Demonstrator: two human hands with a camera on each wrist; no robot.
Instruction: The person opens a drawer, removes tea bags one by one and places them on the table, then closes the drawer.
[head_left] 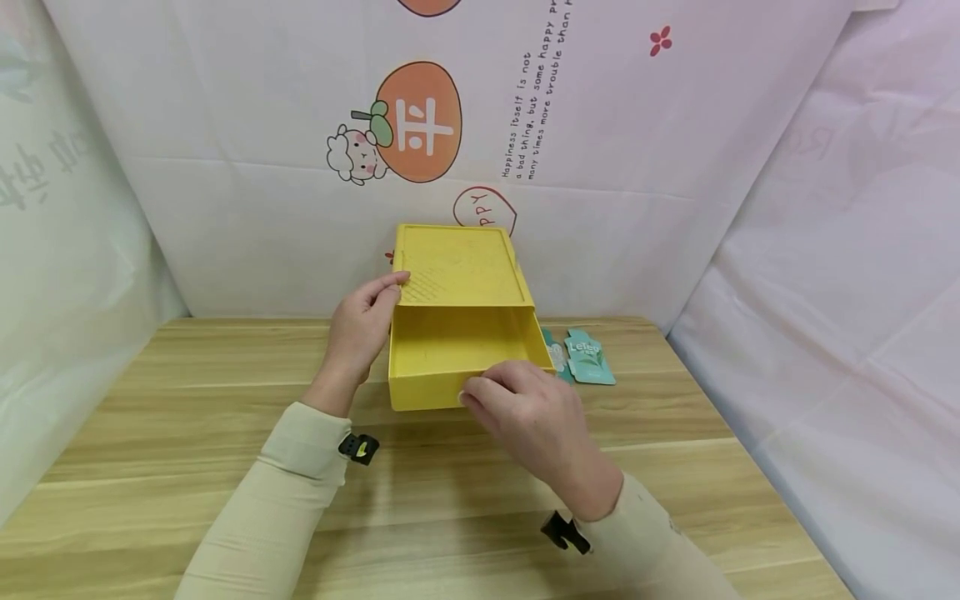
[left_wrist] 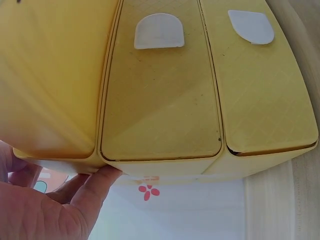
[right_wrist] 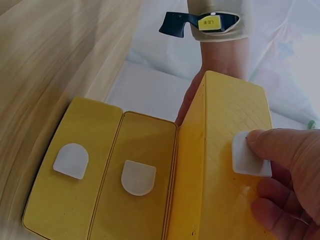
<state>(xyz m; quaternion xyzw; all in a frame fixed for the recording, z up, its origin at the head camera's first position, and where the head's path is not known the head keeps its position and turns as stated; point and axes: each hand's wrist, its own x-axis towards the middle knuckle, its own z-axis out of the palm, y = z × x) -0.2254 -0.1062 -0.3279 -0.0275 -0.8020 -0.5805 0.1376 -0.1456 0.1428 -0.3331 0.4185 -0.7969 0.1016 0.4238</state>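
Note:
A yellow drawer box (head_left: 461,265) stands on the wooden table, its top drawer (head_left: 423,390) pulled well out toward me so that the yellow inside shows. My left hand (head_left: 362,329) grips the box at its upper left front edge, with fingertips on the top and against the side. With thumb and fingers, my right hand (head_left: 536,421) pinches the white tab handle (right_wrist: 250,156) on the drawer's front. Beneath it, the middle drawer (left_wrist: 162,105) and the bottom drawer (left_wrist: 267,90) sit closed in the frame, each with a white tab.
Right of the box, a teal packet (head_left: 590,358) lies on the table (head_left: 420,517), with another teal piece (head_left: 557,354) partly hidden behind the drawer. A white printed cloth (head_left: 600,125) hangs close behind the box, and white sheets hang on both sides.

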